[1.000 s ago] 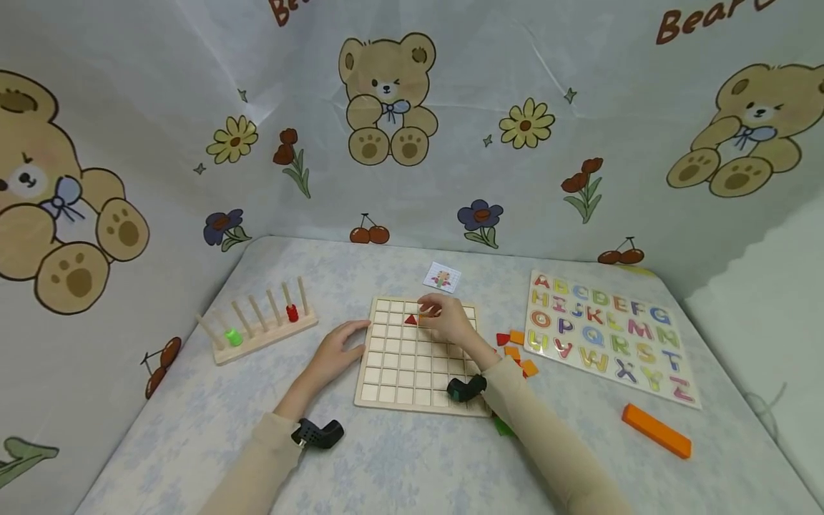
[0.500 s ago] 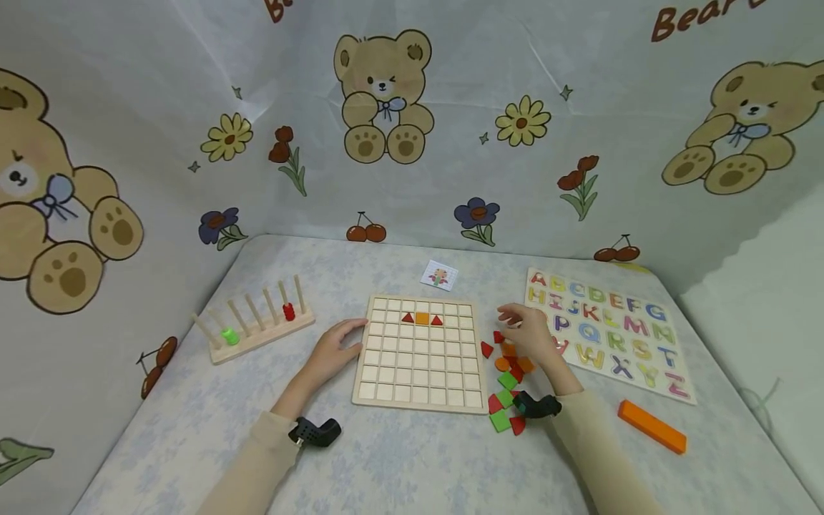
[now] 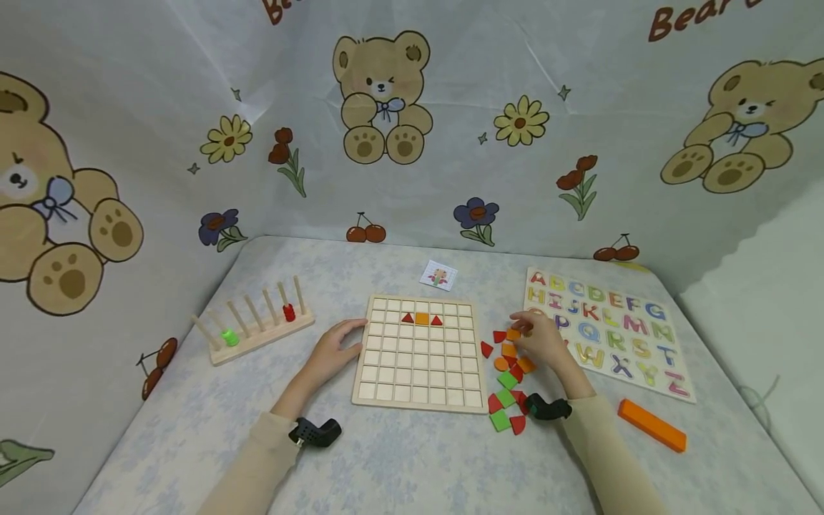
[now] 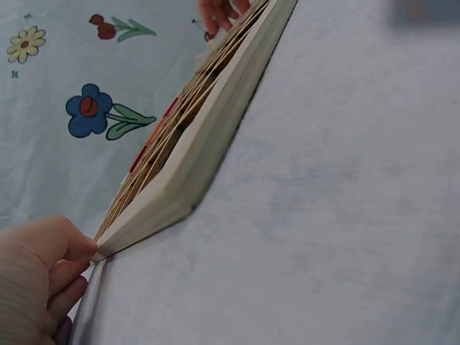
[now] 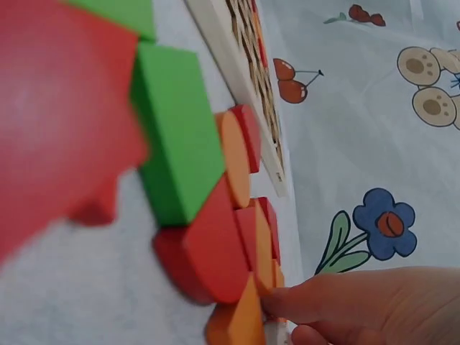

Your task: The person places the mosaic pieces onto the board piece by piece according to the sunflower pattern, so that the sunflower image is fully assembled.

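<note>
My left hand [image 3: 332, 349] rests at the left edge of a wooden grid board [image 3: 420, 397], its thumb [image 4: 70, 243] at the board's corner in the left wrist view. Two red triangles [image 3: 408, 318] flank an orange square [image 3: 421, 318] in one row of cells. Right of the board, my right hand [image 3: 541, 340] reaches over loose coloured blocks, its fingertips right at an orange square block [image 3: 513, 334]. In the right wrist view the thumb [image 5: 295, 300] meets the orange pieces; the other fingers are mostly hidden, so I cannot tell whether they pinch one.
Green squares [image 3: 500, 420], red quarter-rounds [image 3: 518, 425] and an orange disc [image 3: 501, 364] lie in the pile. A picture card [image 3: 439, 275] lies behind the board. An alphabet board [image 3: 669, 357] and orange bar [image 3: 652, 426] are at right, a peg rack [image 3: 264, 332] at left.
My right hand has left the grid board and moved right to the loose blocks, most recently lowering to the orange square block. The left hand stays at the board's edge.
</note>
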The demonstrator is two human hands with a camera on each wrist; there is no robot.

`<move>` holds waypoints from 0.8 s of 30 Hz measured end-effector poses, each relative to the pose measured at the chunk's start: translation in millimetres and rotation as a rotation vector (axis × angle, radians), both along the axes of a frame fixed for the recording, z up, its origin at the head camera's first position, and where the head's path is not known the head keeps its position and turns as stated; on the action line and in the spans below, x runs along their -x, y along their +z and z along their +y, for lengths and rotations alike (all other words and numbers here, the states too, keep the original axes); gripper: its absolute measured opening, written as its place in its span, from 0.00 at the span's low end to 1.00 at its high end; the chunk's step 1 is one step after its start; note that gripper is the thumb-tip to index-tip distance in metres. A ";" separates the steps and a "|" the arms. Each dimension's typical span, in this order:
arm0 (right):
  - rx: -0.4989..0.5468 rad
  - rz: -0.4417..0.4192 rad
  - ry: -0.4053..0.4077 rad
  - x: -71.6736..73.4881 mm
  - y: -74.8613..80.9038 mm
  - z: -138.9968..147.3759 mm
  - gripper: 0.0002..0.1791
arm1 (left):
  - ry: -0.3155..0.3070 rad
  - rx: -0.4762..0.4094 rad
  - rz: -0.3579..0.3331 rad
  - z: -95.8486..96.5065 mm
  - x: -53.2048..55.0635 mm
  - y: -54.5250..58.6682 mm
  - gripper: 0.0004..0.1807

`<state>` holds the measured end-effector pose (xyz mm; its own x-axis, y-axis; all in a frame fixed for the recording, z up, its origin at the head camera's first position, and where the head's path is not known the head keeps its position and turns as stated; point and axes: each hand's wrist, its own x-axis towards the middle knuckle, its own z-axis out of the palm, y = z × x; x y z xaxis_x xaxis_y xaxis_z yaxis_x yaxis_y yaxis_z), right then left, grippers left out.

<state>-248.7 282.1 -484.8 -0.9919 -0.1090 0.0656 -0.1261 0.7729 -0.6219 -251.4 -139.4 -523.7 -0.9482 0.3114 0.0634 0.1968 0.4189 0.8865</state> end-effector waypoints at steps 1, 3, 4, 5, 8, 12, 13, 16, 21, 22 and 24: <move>-0.001 0.003 0.004 -0.3 0.2 0.2 0.25 | -0.001 0.001 0.000 -0.1 0.0 -0.1 0.27; -0.006 0.017 0.002 -0.9 0.4 -0.2 0.24 | -0.001 -0.003 0.000 -0.3 0.0 -0.1 0.26; -0.004 0.027 -0.003 -1.0 0.6 -1.1 0.24 | -0.001 -0.004 0.001 -0.4 0.1 -0.1 0.26; 0.002 0.037 -0.007 -1.0 1.1 -2.5 0.24 | -0.001 -0.003 0.005 -0.5 0.3 -0.1 0.26; 0.037 0.064 -0.014 1.4 4.7 -10.8 0.23 | -0.002 0.005 0.014 -0.9 0.9 -0.2 0.27; 0.109 0.080 0.031 8.2 12.2 -37.4 0.22 | 0.001 0.009 0.015 -1.4 1.1 -0.5 0.27; 0.125 0.081 0.050 9.7 13.8 -46.8 0.22 | 0.001 0.007 0.013 -1.6 1.1 -0.7 0.27; 0.165 0.074 0.123 12.9 17.2 -78.8 0.21 | -0.005 -0.004 0.011 -2.0 0.7 -1.3 0.27; 0.203 0.021 0.243 17.2 16.6 -132.5 0.22 | -0.008 0.000 0.020 -2.0 1.0 -1.8 0.27; 0.198 0.015 0.261 18.5 14.9 -141.4 0.21 | -0.009 -0.002 0.021 -2.0 1.3 -2.1 0.27; 0.190 0.000 0.291 20.4 11.2 -156.0 0.21 | -0.011 -0.005 0.026 -1.5 1.4 -2.7 0.27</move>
<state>-269.1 126.0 -473.6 -0.9211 -0.3730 0.1116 -0.3239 0.5751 -0.7512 -252.8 -140.8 -526.4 -0.9428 0.3210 0.0899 0.2246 0.4121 0.8831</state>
